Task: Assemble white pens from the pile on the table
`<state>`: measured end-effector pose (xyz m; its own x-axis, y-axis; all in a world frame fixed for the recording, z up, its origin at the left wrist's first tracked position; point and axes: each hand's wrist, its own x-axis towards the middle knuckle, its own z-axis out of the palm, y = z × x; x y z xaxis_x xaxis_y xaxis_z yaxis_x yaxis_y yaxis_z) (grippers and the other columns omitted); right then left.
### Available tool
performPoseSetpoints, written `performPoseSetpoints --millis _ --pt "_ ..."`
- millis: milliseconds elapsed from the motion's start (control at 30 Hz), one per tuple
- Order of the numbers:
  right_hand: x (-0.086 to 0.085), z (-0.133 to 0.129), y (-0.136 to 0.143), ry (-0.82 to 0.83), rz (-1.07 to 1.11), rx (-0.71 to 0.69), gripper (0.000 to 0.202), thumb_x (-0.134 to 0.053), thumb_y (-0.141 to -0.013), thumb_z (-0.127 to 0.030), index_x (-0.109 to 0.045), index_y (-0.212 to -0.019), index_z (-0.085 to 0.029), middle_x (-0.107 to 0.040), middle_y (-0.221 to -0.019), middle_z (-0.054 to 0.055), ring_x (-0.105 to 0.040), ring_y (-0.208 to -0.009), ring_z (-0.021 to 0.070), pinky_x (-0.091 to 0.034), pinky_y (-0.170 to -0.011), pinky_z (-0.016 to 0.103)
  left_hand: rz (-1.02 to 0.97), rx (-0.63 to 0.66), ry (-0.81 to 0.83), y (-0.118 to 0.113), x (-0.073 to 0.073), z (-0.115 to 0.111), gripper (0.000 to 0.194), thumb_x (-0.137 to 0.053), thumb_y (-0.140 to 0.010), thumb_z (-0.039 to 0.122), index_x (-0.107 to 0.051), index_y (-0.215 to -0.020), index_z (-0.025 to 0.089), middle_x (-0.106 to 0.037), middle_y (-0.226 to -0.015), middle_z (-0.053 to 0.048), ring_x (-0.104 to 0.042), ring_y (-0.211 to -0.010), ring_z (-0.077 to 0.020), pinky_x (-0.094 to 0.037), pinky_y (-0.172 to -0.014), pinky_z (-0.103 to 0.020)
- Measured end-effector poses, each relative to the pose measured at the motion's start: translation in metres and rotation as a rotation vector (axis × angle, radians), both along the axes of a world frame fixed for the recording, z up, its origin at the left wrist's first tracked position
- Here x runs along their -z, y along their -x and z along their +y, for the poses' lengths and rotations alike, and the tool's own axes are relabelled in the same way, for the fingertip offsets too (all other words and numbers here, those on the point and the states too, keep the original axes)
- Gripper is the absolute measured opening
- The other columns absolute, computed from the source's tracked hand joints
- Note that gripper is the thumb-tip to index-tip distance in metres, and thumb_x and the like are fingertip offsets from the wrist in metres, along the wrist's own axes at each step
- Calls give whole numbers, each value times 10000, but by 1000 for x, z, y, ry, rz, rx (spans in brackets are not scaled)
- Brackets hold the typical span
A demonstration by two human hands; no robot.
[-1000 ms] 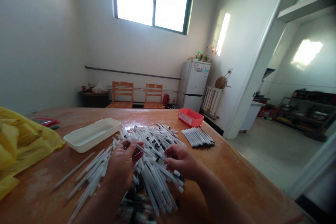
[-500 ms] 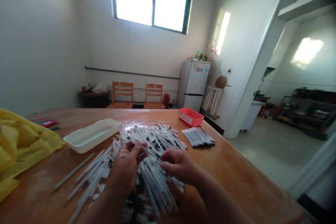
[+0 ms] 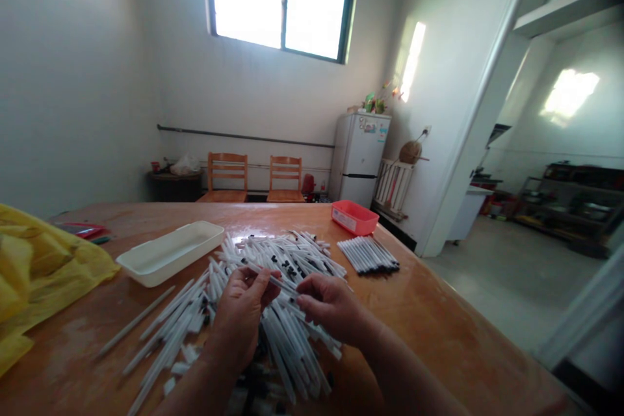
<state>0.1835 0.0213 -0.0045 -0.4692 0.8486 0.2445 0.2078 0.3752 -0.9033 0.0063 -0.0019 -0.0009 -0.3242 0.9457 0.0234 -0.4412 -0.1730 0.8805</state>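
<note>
Between my two hands, above a heap of pen parts, runs a thin whitish pen barrel (image 3: 284, 283). My left hand (image 3: 241, 315) pinches its left part between thumb and fingers. At its other end are the closed fingers of my right hand (image 3: 329, 305); their tips hide whatever small part may be there. Behind my hands spreads the heap of white pen barrels (image 3: 273, 248), mixed with small black pieces. Beneath them lies a bunch of translucent pen caps or tubes (image 3: 295, 348), their kind unclear. More barrels (image 3: 170, 318) fan out left of my left forearm.
A row of pens with black ends (image 3: 368, 255) lies on the right of the wooden table (image 3: 414, 338). Behind it stands a red plastic basket (image 3: 355, 220). A cream tray (image 3: 170, 252) and yellow plastic bag (image 3: 43, 266) are at left. Chairs (image 3: 227, 175) stand beyond.
My left hand has shifted slightly right, closer to my right hand, so less of the barrel shows between them. My right hand has barely moved.
</note>
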Motion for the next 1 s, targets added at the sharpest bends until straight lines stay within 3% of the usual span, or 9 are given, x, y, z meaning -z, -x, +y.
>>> performPoseSetpoints --millis 233,433,1000 --pt "-2 0 2 51 98 38 136 -623 -853 -282 -634 -910 -158 -590 -669 -26 -559 -558 105 -445 -515 211 37 88 63 -1 0 -5 351 -750 -788 357 -539 -1036 227 -726 -943 -26 -691 -856 -165 -537 -801 -320" --pt "0 3 -2 -11 98 40 118 -601 -879 -274 -641 -898 -164 -578 -649 -30 -535 -553 102 -414 -512 210 23 120 63 -6 1 -6 274 -728 -813 358 -548 -944 198 -722 -951 -36 -699 -858 -167 -543 -816 -317" --pt "-5 1 -4 -95 21 31 121 -575 -900 -253 -655 -930 -167 -543 -668 -34 -514 -576 97 -359 -514 203 -62 127 51 -10 2 -10 188 -705 -840 266 -556 -929 193 -744 -934 -69 -712 -882 -166 -566 -819 -289"
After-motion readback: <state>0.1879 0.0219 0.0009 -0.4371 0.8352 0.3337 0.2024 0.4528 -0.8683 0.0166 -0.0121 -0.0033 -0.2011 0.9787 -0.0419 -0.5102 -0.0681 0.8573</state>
